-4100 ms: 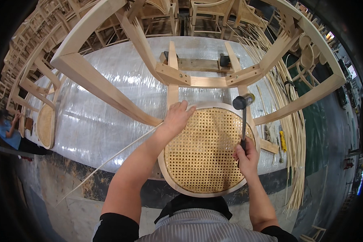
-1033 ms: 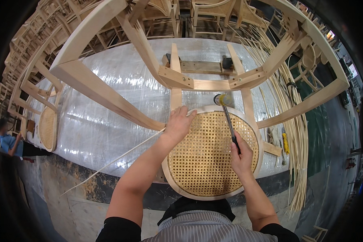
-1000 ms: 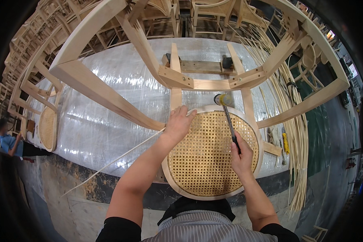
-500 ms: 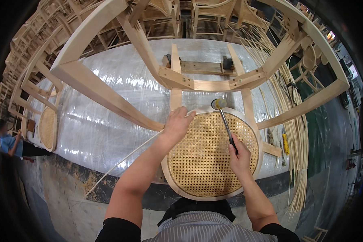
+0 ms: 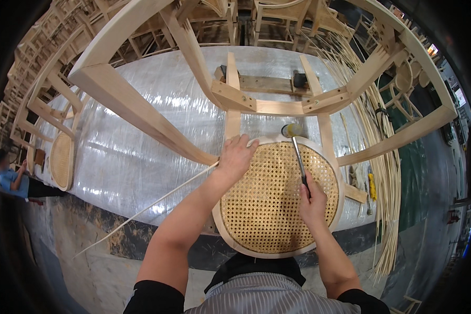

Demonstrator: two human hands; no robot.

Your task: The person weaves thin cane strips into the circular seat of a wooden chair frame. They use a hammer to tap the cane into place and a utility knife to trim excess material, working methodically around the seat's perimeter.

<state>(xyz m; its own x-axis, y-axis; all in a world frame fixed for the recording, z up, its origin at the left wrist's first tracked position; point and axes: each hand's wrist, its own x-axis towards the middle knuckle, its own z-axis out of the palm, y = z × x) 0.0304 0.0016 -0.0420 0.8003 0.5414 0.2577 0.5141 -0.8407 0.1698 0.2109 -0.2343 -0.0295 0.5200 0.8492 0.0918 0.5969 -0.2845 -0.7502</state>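
Note:
A round chair seat with woven cane [image 5: 277,204] in a pale wooden rim lies before me, joined to a bare wooden chair frame [image 5: 280,108] tipped over on the table. At the seat's upper left rim, my left hand [image 5: 236,159] is closed with its fingers pressed on a thin pale rattan strip [image 5: 154,207]. The strip's long free end trails down to the left. My right hand [image 5: 313,204] is closed around the dark grip of a small mallet [image 5: 299,155]. The mallet's yellowish head is at the seat's far rim; whether it touches is unclear.
Plastic film covers the table [image 5: 136,131]. A bundle of long rattan strips [image 5: 390,209] lies along the right side, near a yellow-handled tool [image 5: 371,187]. Another cane seat [image 5: 62,159] stands at the left. A person in blue [image 5: 13,180] is farther left. Many chair frames fill the background.
The mallet head has shifted slightly up and to the right. The strip's free end has swung outward to the left. Seat and frame appear slightly farther right in the view.

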